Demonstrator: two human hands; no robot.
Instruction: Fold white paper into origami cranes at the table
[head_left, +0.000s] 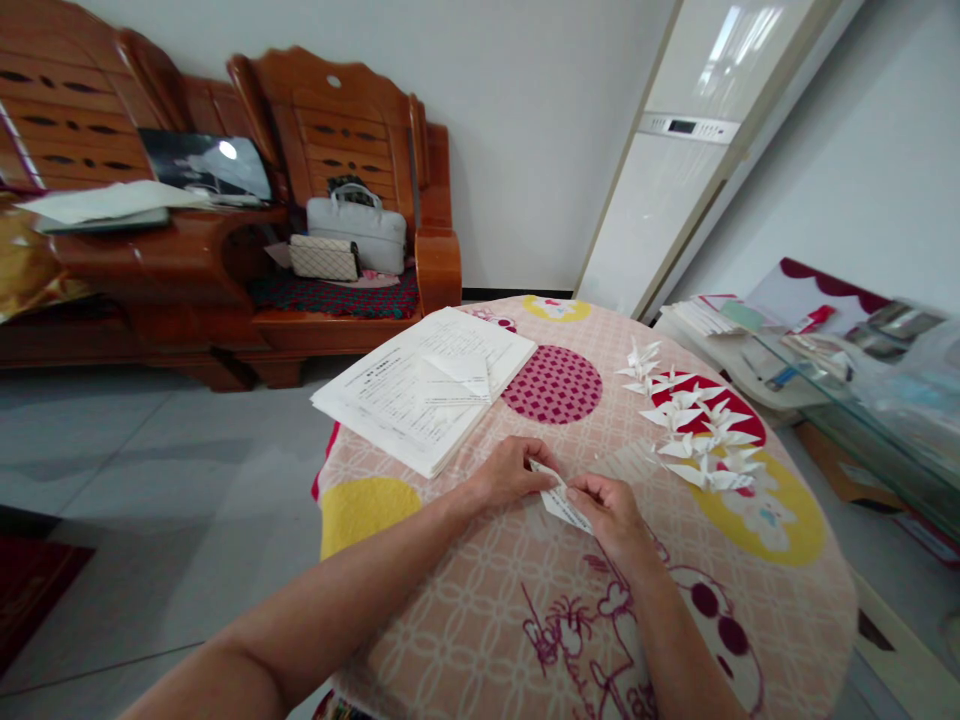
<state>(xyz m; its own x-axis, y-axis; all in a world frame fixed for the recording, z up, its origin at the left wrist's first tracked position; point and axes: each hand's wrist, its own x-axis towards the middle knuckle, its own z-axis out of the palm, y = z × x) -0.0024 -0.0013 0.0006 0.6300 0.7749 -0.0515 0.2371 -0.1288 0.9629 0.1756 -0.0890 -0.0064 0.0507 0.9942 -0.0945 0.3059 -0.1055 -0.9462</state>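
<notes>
A small piece of folded printed paper (564, 508) is held between my two hands, low over the round table. My left hand (517, 470) pinches its upper left corner between thumb and fingers. On its right side, my right hand (606, 508) grips the upper edge with thumb and forefinger. The paper narrows toward the top, and part of it hides behind my fingers. To the right, several folded paper cranes (705, 425) stand grouped on the cloth. Beyond my left hand lies a stack of printed sheets (375, 400), with a folded paper piece (457, 380) on top.
A patterned tablecloth (442, 600) covers the round table. At the right is a glass-topped stand (847, 390) with papers and bags. Behind are a wooden chair (352, 130) holding handbags (360, 230) and a tall white air conditioner (637, 200).
</notes>
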